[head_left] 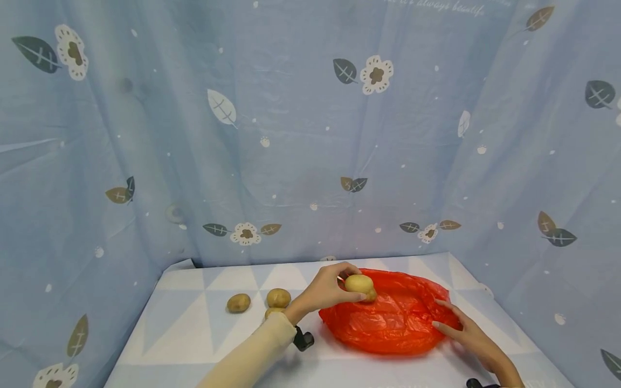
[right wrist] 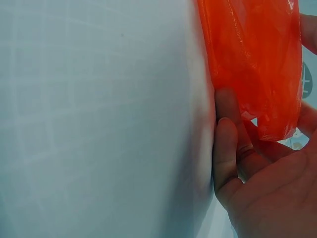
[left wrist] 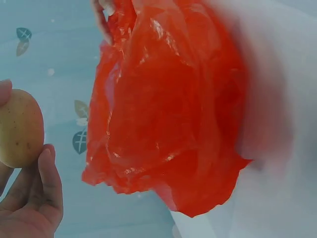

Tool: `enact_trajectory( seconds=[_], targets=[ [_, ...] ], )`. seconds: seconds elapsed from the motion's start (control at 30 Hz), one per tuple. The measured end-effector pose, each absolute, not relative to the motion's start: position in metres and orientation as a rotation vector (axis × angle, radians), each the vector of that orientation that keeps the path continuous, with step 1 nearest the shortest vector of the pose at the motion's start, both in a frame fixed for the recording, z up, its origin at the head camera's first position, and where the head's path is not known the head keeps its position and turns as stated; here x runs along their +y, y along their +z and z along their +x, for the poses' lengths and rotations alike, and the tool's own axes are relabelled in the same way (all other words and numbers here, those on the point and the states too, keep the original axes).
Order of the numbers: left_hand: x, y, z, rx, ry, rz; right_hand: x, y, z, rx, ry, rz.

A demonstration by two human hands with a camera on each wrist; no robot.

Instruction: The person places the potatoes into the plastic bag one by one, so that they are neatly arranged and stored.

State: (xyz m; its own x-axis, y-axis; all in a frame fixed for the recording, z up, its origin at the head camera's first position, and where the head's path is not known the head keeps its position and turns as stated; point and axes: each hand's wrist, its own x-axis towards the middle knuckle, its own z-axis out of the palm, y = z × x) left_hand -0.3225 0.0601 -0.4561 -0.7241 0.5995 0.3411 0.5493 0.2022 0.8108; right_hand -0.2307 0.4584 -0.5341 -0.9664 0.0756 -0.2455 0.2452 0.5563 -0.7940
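Note:
My left hand (head_left: 330,288) grips a potato (head_left: 359,283) between thumb and fingers, over the left part of a red plastic bag (head_left: 388,323). Just below that potato, a second potato-coloured shape (head_left: 371,296) shows against the bag. In the left wrist view the held potato (left wrist: 21,129) is beside the bag's open rim. My right hand (head_left: 468,334) holds the bag's right side. The right wrist view has its fingers (right wrist: 227,144) low against the table, with the red plastic (right wrist: 257,64) between them and the thumb side. The bag's inside is mostly hidden.
Left of my left forearm, several potatoes lie on the table: one potato (head_left: 239,303) apart, another potato (head_left: 278,297) further right, and a potato (head_left: 273,311) partly behind the wrist. A patterned blue curtain (head_left: 291,161) hangs behind the white table (head_left: 184,345).

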Motion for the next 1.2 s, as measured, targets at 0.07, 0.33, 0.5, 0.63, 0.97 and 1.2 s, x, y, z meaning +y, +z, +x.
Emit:
enact_trajectory(
  seconds=[0.07,0.33,0.5,0.63,0.97,1.2],
  targets=[
    [0.061,-0.454,-0.323,2.381,1.598,1.138,0.458,-0.533,-0.230,2.608,-1.368,0.270],
    [0.077,-0.467,-0.328,2.413,1.482,1.133,0.456,-0.534,-0.230,2.599,-1.362,0.318],
    [0.091,-0.481,-0.328,2.470,1.385,1.123,0.456,-0.536,-0.229,2.610,-1.360,0.317],
    [0.101,-0.486,-0.328,2.478,1.339,1.130,0.456,-0.536,-0.229,2.622,-1.354,0.300],
    [0.119,-0.494,-0.323,2.567,1.126,1.072,0.455,-0.534,-0.229,2.636,-1.354,0.276],
    [0.123,-0.502,-0.324,2.609,1.031,1.038,0.456,-0.535,-0.230,2.630,-1.362,0.310]
  ],
)
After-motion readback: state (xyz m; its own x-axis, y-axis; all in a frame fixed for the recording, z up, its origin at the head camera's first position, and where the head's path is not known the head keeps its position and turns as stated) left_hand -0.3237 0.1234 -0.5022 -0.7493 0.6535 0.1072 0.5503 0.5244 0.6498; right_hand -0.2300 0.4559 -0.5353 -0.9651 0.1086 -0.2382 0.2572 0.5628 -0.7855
